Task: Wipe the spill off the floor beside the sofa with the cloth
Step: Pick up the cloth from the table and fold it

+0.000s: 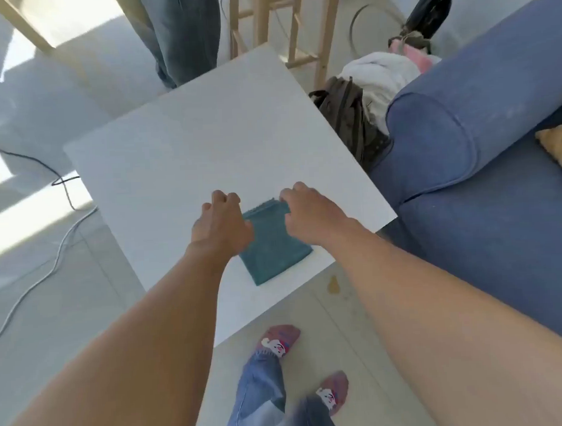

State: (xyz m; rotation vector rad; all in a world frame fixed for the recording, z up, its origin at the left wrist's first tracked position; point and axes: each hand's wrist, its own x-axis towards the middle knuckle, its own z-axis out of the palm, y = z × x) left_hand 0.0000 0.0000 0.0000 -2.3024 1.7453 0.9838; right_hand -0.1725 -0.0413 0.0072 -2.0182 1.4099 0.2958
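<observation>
The folded teal cloth (273,245) is lain on the white desk (180,146), between the hands. Its far edge is pinched by the curled right hand (309,216); the left hand (220,225) is curled at its left edge, grip unclear. The cloth should be gathered firmly before it is carried to the yellowish spill (333,284), on the floor below the right hand.

White table (180,146): folded teal cloth (271,248) near front edge. Floor (369,354): yellowish spill (333,284) beside sofa (485,204).

The cloth (273,248) looks soft and fuzzy. The table (186,143) is smooth, white and not shiny. The sofa (484,184) is blue cloth, a bit rough. The floor (359,338) is smooth tile. The stool (284,26) is pale wood.
</observation>
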